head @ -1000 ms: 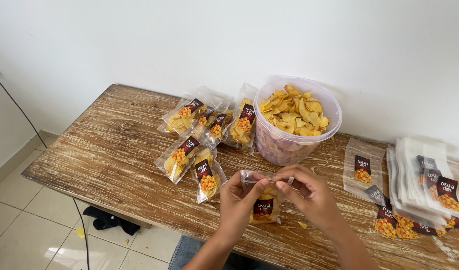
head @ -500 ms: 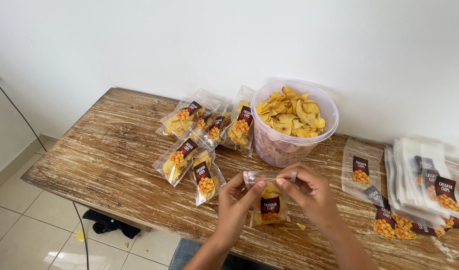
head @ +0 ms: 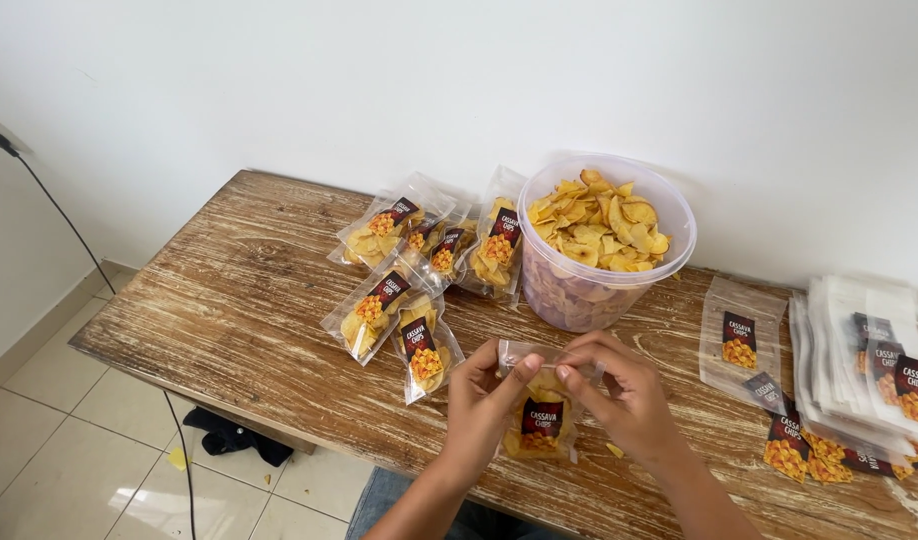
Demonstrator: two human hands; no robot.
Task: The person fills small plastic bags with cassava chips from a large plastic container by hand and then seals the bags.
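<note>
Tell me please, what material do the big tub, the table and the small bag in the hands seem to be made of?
The tub looks like translucent plastic: the chips show dimly through its wall. The table looks like worn wood, with streaky grain and pale patches. The small bag, pinched at the top by the left hand and right hand, seems to be clear glossy plastic film.

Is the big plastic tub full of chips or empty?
Full. The clear tub has no lid on, and yellow chips are heaped up to its rim. More show through its see-through wall.
</note>
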